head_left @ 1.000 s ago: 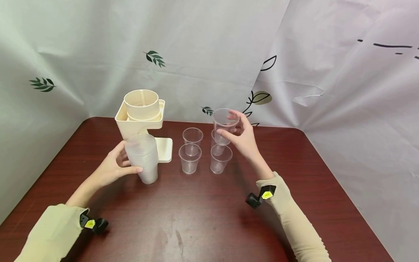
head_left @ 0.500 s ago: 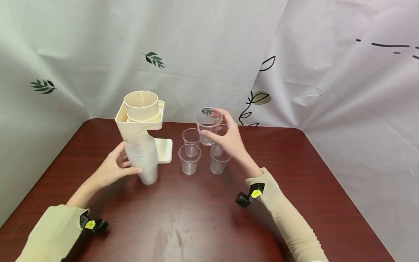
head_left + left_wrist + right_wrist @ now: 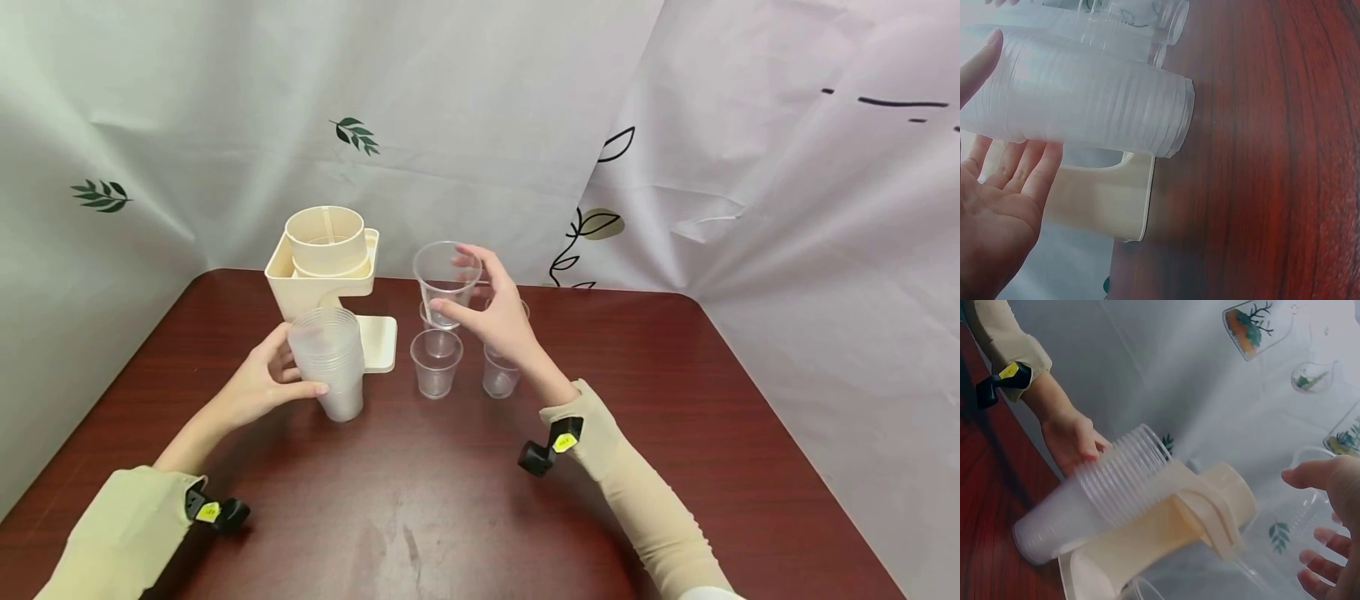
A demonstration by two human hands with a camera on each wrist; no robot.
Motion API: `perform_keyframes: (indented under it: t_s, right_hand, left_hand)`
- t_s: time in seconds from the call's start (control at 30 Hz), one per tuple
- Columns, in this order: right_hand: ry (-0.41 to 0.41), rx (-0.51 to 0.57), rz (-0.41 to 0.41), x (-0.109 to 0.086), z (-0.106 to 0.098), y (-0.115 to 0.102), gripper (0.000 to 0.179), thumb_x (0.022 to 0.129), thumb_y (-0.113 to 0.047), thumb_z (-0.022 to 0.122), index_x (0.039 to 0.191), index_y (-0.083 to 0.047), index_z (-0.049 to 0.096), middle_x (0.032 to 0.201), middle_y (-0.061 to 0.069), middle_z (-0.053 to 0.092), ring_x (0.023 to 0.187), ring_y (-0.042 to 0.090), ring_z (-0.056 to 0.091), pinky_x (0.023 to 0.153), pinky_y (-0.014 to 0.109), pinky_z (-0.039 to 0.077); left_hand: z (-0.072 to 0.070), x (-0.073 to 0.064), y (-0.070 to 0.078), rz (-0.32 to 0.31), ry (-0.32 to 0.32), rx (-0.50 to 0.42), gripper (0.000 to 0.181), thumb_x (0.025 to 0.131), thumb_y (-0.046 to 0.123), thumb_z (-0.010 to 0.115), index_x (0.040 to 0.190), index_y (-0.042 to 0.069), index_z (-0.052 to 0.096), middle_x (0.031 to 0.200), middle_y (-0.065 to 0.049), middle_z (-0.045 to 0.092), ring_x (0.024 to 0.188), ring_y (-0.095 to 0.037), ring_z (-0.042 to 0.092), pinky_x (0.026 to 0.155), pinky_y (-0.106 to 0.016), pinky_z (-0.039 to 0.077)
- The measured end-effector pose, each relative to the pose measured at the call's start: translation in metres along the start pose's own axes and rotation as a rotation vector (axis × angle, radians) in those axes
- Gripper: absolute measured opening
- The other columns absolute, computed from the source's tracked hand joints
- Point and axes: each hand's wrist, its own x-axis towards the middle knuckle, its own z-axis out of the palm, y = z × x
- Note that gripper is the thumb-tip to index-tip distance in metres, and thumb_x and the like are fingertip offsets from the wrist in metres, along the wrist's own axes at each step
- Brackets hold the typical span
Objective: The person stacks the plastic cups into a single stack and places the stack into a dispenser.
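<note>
My left hand [image 3: 258, 379] grips a tall stack of nested clear plastic cups [image 3: 330, 367], thumb on the near side and fingers behind. In the left wrist view the stack [image 3: 1091, 94] lies between thumb and fingers. Thumb and fingers of my right hand [image 3: 498, 317] hold one clear plastic cup [image 3: 447, 275] by its sides. That cup is upright and overlaps the back left cup in the head view. Several like cups stand upright on the table, among them a front left cup [image 3: 436, 371] and a front right cup [image 3: 498, 380]. My right hand partly hides the back right one.
Just behind the stack stands a cream plastic holder [image 3: 318, 296] with a round cup-like top [image 3: 326, 237] and a flat base [image 3: 380, 346]. The dark red wooden table [image 3: 420, 492] ends at a pale patterned curtain [image 3: 480, 125].
My right hand has carried its cup leftward, from over the back right cup to over the back left one. The left hand and its stack have stayed in place.
</note>
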Motion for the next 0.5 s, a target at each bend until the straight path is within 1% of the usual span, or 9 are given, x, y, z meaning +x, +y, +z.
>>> perform_keyframes:
  t_s: [0.1, 0.2, 0.3, 0.37, 0.5]
  right_hand:
    - [-0.004, 0.048, -0.022, 0.002, 0.007, -0.002, 0.071, 0.078, -0.009, 0.078, 0.138, -0.013, 0.041, 0.131, 0.010, 0.056, 0.117, 0.022, 0.055, 0.094, 0.034, 0.049]
    - [-0.010, 0.082, -0.032, 0.003, 0.012, -0.005, 0.073, 0.079, -0.006, 0.078, 0.139, -0.012, 0.037, 0.132, 0.012, 0.056, 0.119, 0.020, 0.055, 0.095, 0.034, 0.049]
    - [-0.021, 0.105, -0.032, 0.004, 0.017, -0.007, 0.073, 0.079, -0.005, 0.076, 0.139, -0.012, 0.035, 0.133, 0.013, 0.055, 0.119, 0.022, 0.056, 0.095, 0.032, 0.049]
    - [-0.031, 0.120, -0.038, 0.005, 0.019, -0.009, 0.072, 0.080, -0.005, 0.076, 0.139, -0.011, 0.035, 0.134, 0.014, 0.055, 0.122, 0.024, 0.054, 0.095, 0.033, 0.049]
    - [-0.051, 0.139, -0.057, 0.006, 0.024, -0.013, 0.072, 0.080, -0.004, 0.075, 0.139, -0.011, 0.035, 0.134, 0.016, 0.055, 0.128, 0.023, 0.050, 0.096, 0.035, 0.048]
  left_hand:
    - [0.000, 0.000, 0.000, 0.000, 0.000, -0.004, 0.073, 0.073, -0.013, 0.074, 0.132, 0.015, 0.040, 0.121, 0.011, 0.052, 0.106, 0.004, 0.058, 0.083, -0.012, 0.053]
    - [0.000, 0.000, 0.000, -0.001, -0.001, -0.009, 0.073, 0.074, -0.013, 0.073, 0.133, 0.015, 0.040, 0.121, 0.011, 0.052, 0.106, 0.004, 0.058, 0.083, -0.012, 0.053]
    - [0.000, 0.000, 0.001, -0.003, -0.003, -0.016, 0.073, 0.074, -0.013, 0.073, 0.133, 0.015, 0.040, 0.121, 0.011, 0.052, 0.106, 0.004, 0.058, 0.083, -0.012, 0.053]
    - [0.000, 0.000, 0.001, -0.005, -0.004, -0.018, 0.072, 0.074, -0.013, 0.073, 0.132, 0.015, 0.041, 0.120, 0.011, 0.052, 0.106, 0.004, 0.058, 0.083, -0.013, 0.053]
    - [0.001, 0.000, 0.002, -0.007, 0.001, -0.019, 0.070, 0.074, -0.013, 0.073, 0.130, 0.015, 0.041, 0.119, 0.011, 0.052, 0.104, 0.004, 0.059, 0.082, -0.013, 0.053]
